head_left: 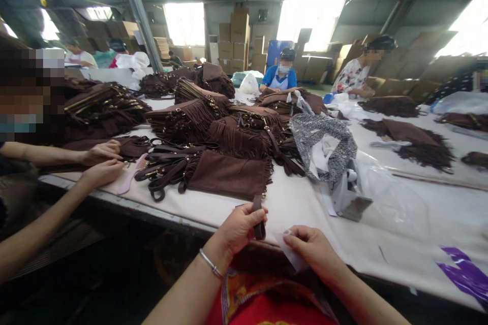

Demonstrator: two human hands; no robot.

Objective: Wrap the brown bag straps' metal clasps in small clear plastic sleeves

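Note:
My left hand (240, 226) pinches a dark brown leather strap (259, 218) between thumb and fingers at the table's front edge. The strap bends in a loop and reaches up to the corner of a brown fringed pouch (229, 175), which lies flat. To its right, my right hand (308, 246) grips a thin, whitish translucent sheet (292, 254) between thumb and forefinger. The two hands are a little apart. Several dark straps with metal clips (163, 162) lie left of the pouch, and stacked fringed pouches (244, 134) rise behind it.
A co-worker's hands (102, 165) work at the left, by a lilac comb (131, 175). Right of the pouch stands a tape dispenser (348, 198) against a grey speckled bag (324, 137). Purple plastic (463, 271) lies at the right edge. Other people sit across the white-covered table (381, 233).

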